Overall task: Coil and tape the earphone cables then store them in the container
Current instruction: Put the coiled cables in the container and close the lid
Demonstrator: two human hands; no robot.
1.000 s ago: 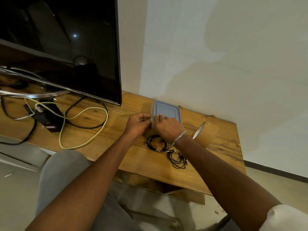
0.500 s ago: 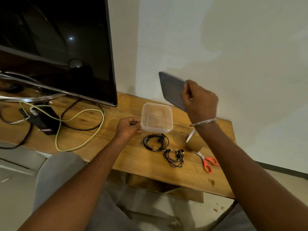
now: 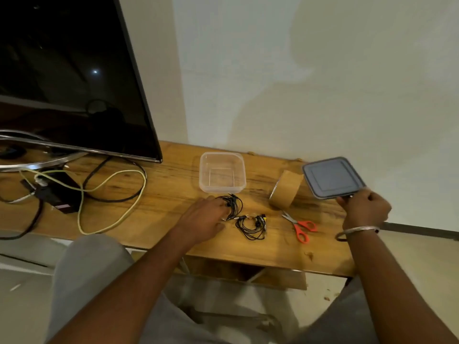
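Resting on one black earphone coil (image 3: 232, 206) beside the clear lidless container (image 3: 222, 173), left hand (image 3: 203, 219) spreads; right hand (image 3: 363, 207) grips grey lid (image 3: 332, 177).

Clear, see-through container (image 3: 222, 173) on the honey-brown, dark-grained wooden table (image 3: 171, 219). Grey lid (image 3: 332, 177) far right, brown tape roll (image 3: 285, 189) beside it. Black earphone cables (image 3: 250, 225) near the middle, orange-handled scissors (image 3: 301, 227) to their right. Left side: black TV screen (image 3: 69, 75), pale yellow-green cable (image 3: 111, 194) looping.
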